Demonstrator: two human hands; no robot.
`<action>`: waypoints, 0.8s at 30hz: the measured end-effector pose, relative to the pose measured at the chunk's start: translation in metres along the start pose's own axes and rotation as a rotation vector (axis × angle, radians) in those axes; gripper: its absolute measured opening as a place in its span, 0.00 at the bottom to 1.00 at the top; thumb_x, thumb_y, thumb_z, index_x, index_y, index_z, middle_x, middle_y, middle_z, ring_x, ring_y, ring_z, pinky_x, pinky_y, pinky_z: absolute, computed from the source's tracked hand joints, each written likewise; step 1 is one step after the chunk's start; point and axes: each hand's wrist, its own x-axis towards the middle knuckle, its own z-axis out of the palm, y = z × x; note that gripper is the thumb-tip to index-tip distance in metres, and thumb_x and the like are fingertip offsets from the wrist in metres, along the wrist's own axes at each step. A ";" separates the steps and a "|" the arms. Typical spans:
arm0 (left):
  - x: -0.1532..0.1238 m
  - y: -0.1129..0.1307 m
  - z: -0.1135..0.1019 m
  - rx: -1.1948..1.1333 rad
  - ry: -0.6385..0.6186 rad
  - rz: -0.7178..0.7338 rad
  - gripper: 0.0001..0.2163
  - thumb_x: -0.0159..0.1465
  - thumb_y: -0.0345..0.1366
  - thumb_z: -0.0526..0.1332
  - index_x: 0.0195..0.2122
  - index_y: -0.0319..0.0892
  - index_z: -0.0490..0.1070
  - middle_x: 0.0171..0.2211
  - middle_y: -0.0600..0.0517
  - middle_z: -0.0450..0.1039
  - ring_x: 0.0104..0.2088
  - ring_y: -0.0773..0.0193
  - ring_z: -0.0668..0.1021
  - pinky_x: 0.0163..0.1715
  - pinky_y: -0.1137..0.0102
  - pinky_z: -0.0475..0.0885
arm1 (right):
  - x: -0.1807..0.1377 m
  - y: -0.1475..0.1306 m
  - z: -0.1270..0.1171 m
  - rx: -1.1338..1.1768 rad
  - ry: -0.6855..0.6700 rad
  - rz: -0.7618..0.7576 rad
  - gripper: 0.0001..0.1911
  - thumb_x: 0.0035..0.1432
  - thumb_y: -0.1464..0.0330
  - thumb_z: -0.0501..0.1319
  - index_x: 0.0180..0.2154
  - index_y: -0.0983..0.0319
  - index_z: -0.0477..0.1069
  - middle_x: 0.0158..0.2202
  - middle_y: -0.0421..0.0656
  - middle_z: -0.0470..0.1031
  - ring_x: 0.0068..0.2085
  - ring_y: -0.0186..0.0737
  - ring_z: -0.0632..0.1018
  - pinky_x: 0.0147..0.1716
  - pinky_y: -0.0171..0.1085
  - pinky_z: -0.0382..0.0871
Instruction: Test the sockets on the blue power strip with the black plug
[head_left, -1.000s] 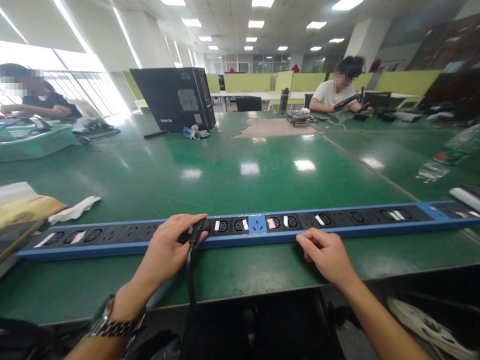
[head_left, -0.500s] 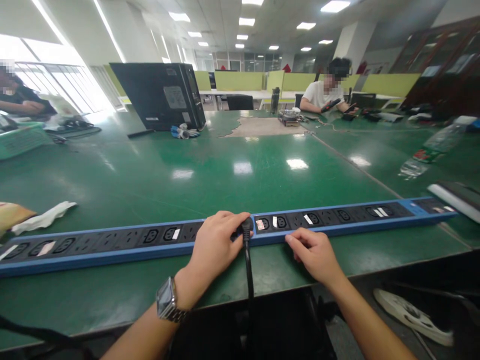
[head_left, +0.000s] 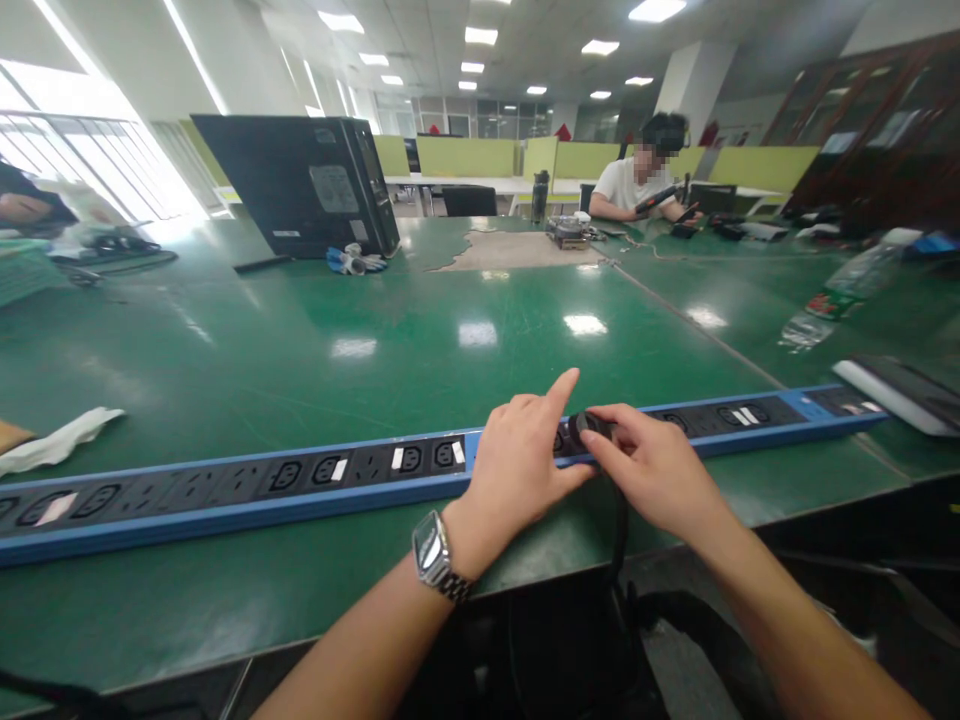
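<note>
pinching one black plastic plug (head_left: 583, 424), right hand (head_left: 660, 465); left hand (head_left: 517, 455) spread loose
one long blue-and-black socket strip (head_left: 424, 487) runs left-right

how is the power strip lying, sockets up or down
Sockets up: the power strip lies on the table, socket openings showing from above; the right hand holds a plug at it.

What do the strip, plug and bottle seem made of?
Strip: satin blue edging, possibly painted metal; black face, probably moulded plastic, given its regular openings.
Plug: dark and dull, likely plastic or rubber.
Bottle: glossy plastic, probably, being see-through with bright highlights.
</note>
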 end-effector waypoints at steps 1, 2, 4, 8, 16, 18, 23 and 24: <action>-0.001 -0.005 -0.003 0.028 -0.029 -0.006 0.36 0.55 0.44 0.69 0.63 0.45 0.57 0.54 0.46 0.73 0.53 0.52 0.73 0.51 0.56 0.69 | 0.006 0.000 -0.008 -0.102 -0.021 -0.001 0.19 0.60 0.60 0.58 0.46 0.64 0.76 0.26 0.42 0.76 0.27 0.39 0.74 0.28 0.35 0.61; -0.003 -0.012 -0.006 0.064 -0.056 -0.021 0.36 0.54 0.47 0.70 0.62 0.45 0.59 0.56 0.45 0.71 0.55 0.50 0.72 0.54 0.54 0.68 | 0.012 0.000 -0.014 -0.176 -0.058 -0.004 0.19 0.61 0.60 0.56 0.45 0.64 0.77 0.28 0.44 0.78 0.29 0.40 0.75 0.29 0.36 0.62; -0.012 -0.027 -0.012 0.148 -0.103 -0.063 0.33 0.53 0.50 0.70 0.58 0.44 0.65 0.57 0.45 0.70 0.57 0.47 0.70 0.56 0.51 0.65 | 0.021 -0.003 -0.023 -0.299 -0.155 -0.025 0.18 0.62 0.61 0.55 0.44 0.63 0.78 0.31 0.45 0.80 0.31 0.41 0.77 0.30 0.36 0.61; -0.029 -0.046 -0.015 0.222 -0.190 -0.111 0.31 0.57 0.53 0.66 0.57 0.42 0.67 0.53 0.45 0.74 0.54 0.47 0.72 0.54 0.51 0.65 | 0.031 -0.017 -0.029 -0.588 -0.300 -0.080 0.16 0.61 0.61 0.55 0.34 0.60 0.79 0.30 0.45 0.80 0.31 0.43 0.77 0.28 0.37 0.58; -0.031 -0.045 -0.009 0.263 -0.175 -0.092 0.30 0.60 0.54 0.63 0.58 0.43 0.65 0.51 0.47 0.74 0.51 0.49 0.74 0.52 0.52 0.66 | 0.038 -0.021 -0.027 -0.677 -0.334 -0.085 0.17 0.62 0.60 0.54 0.34 0.61 0.79 0.34 0.46 0.81 0.34 0.43 0.79 0.30 0.36 0.61; -0.032 -0.045 -0.008 0.271 -0.163 -0.089 0.30 0.60 0.54 0.63 0.58 0.43 0.65 0.51 0.46 0.74 0.51 0.49 0.74 0.52 0.53 0.65 | 0.036 -0.024 -0.021 -0.713 -0.326 -0.112 0.17 0.63 0.62 0.54 0.35 0.62 0.78 0.35 0.48 0.81 0.36 0.44 0.80 0.32 0.36 0.62; -0.034 -0.046 -0.007 0.281 -0.142 -0.084 0.29 0.60 0.55 0.62 0.58 0.43 0.65 0.51 0.45 0.74 0.51 0.49 0.74 0.52 0.54 0.65 | 0.026 -0.028 -0.007 -0.752 -0.268 -0.075 0.17 0.64 0.63 0.52 0.40 0.65 0.76 0.35 0.53 0.80 0.36 0.48 0.80 0.33 0.38 0.64; -0.034 -0.046 -0.007 0.278 -0.140 -0.082 0.29 0.60 0.54 0.62 0.57 0.43 0.65 0.51 0.45 0.74 0.51 0.49 0.74 0.52 0.54 0.65 | 0.025 -0.026 -0.004 -0.745 -0.266 -0.069 0.18 0.65 0.63 0.51 0.40 0.66 0.76 0.35 0.54 0.80 0.37 0.49 0.81 0.33 0.39 0.65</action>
